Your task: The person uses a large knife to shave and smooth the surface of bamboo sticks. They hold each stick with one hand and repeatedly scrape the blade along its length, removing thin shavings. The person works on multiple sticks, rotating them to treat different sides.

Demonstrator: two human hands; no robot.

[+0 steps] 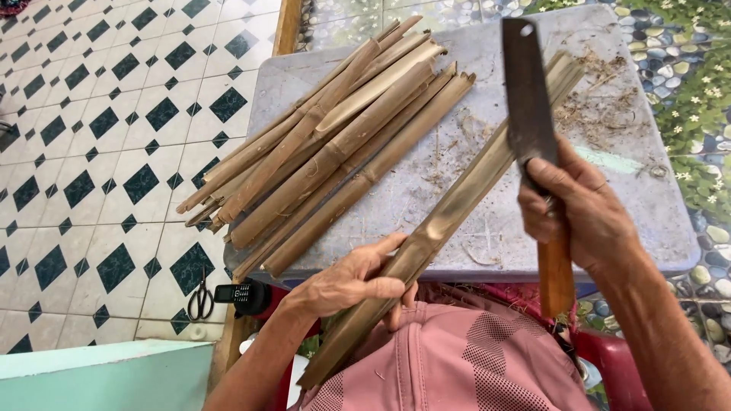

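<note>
Crosswise under left hand [346, 285] fingers [381, 289]: bamboo strip [457, 205] (cleaver [529, 106] raised).

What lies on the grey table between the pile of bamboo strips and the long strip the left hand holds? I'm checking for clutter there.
In the head view, only bare scuffed grey tabletop with a few thin loose fibres separates the pile of split brown bamboo strips from the long brown bamboo strip.

Diamond-patterned tile floor [91, 152] beside a grey worn table [457, 183].
</note>
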